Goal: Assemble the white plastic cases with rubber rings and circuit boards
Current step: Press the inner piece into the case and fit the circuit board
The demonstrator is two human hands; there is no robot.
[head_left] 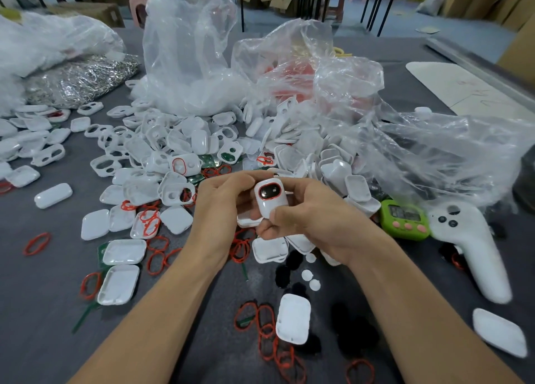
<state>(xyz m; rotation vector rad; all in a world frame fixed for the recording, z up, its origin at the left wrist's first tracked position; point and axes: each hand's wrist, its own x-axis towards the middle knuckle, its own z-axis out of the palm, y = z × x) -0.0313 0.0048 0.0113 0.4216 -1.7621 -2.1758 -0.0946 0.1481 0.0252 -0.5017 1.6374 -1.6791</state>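
Both hands hold one white plastic case (270, 201) above the grey table, at the centre of the view. Its front window is edged by a red rubber ring, with a dark part showing inside. My left hand (223, 209) curls round the case's left side and top. My right hand (307, 215) grips it from the right, thumb pressed on its lower front. A second white shell (246, 220) lies under the fingers, partly hidden. Loose red rubber rings (269, 334) lie near my forearms, and green circuit boards (199, 178) peek out of the pile behind.
A heap of white case halves (162, 152) spreads behind and left of the hands. Clear plastic bags (318, 94) rise at the back. A green timer (404, 220) and a white controller (474, 247) lie on the right. Small white discs (311, 279) and black pads lie near my right wrist.
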